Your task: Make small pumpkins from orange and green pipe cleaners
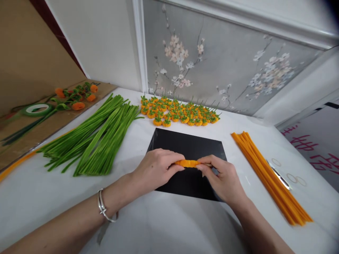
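Note:
Over a black square mat, a short orange pipe-cleaner coil stretches level between my two hands. Its left end is pinched between the thumb and fingers of my left hand. My right hand pinches the other end, where a bit of a thin pale stick shows between the fingers. Whether the stick runs through the coil is hidden. To the right of my right hand lies a bundle of orange pipe cleaners. Green pipe cleaners lie in a large pile left of the mat.
Behind the mat stand many small orange pumpkin-like pieces with green tops and upright stems. A slim silver tool and several thin rings lie at right. Cardboard at left carries green tape and orange flowers.

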`<action>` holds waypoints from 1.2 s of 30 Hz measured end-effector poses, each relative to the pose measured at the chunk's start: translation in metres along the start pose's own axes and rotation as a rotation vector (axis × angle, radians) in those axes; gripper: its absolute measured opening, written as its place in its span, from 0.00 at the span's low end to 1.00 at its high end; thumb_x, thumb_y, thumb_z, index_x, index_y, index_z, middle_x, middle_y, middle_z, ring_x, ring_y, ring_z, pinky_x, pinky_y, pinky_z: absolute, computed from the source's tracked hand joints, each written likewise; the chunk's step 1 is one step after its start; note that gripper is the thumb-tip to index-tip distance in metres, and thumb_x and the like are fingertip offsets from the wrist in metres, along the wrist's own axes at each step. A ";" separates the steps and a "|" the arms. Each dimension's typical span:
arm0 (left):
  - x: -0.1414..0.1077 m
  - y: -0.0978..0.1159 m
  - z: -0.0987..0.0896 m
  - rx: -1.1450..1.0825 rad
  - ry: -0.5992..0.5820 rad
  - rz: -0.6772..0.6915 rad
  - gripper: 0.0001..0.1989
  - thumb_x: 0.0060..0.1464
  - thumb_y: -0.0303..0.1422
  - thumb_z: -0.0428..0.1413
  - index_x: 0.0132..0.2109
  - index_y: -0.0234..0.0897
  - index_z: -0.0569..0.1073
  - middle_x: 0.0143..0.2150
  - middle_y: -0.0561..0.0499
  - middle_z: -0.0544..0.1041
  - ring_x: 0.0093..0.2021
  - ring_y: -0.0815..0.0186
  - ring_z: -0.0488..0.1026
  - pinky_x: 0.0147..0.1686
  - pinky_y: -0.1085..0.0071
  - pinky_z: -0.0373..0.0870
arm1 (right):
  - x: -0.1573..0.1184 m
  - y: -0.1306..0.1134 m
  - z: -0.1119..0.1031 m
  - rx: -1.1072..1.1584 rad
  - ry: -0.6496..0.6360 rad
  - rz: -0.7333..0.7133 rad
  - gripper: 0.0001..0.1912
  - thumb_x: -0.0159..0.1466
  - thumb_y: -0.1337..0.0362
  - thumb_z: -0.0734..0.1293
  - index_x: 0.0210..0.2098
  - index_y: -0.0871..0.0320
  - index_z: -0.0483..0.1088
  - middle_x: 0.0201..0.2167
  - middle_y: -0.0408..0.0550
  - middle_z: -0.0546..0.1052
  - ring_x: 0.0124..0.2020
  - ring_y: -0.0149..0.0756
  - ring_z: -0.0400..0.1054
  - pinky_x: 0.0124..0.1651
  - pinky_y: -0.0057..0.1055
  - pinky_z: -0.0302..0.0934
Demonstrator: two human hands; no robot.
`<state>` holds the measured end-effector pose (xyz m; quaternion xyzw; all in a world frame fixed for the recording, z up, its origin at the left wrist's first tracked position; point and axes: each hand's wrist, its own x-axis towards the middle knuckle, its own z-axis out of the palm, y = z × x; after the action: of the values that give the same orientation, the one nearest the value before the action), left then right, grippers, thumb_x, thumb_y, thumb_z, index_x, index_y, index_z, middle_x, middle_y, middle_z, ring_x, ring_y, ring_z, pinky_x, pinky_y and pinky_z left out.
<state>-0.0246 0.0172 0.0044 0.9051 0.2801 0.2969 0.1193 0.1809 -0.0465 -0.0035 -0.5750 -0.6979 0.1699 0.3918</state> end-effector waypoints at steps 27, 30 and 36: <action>0.002 0.000 -0.010 -0.073 -0.034 -0.139 0.19 0.51 0.35 0.62 0.50 0.41 0.72 0.39 0.53 0.80 0.38 0.64 0.76 0.40 0.68 0.71 | 0.001 -0.001 -0.010 0.091 -0.042 0.178 0.11 0.63 0.57 0.63 0.30 0.56 0.71 0.19 0.40 0.69 0.19 0.29 0.63 0.20 0.25 0.56; 0.002 -0.001 -0.010 -0.116 -0.087 -0.101 0.12 0.54 0.31 0.60 0.47 0.41 0.74 0.39 0.54 0.80 0.37 0.65 0.75 0.39 0.69 0.70 | 0.000 -0.002 -0.009 0.079 -0.050 0.163 0.10 0.64 0.58 0.63 0.30 0.56 0.71 0.19 0.40 0.70 0.19 0.29 0.63 0.21 0.25 0.56; 0.002 -0.002 -0.006 -0.097 -0.098 -0.053 0.06 0.58 0.27 0.55 0.41 0.38 0.75 0.37 0.54 0.79 0.36 0.66 0.74 0.39 0.69 0.68 | -0.001 0.000 -0.006 0.093 -0.084 0.169 0.11 0.64 0.58 0.62 0.30 0.56 0.71 0.18 0.39 0.69 0.18 0.28 0.62 0.20 0.25 0.55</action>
<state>-0.0285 0.0205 0.0093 0.9039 0.2833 0.2621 0.1842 0.1859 -0.0488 0.0000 -0.6054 -0.6541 0.2586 0.3725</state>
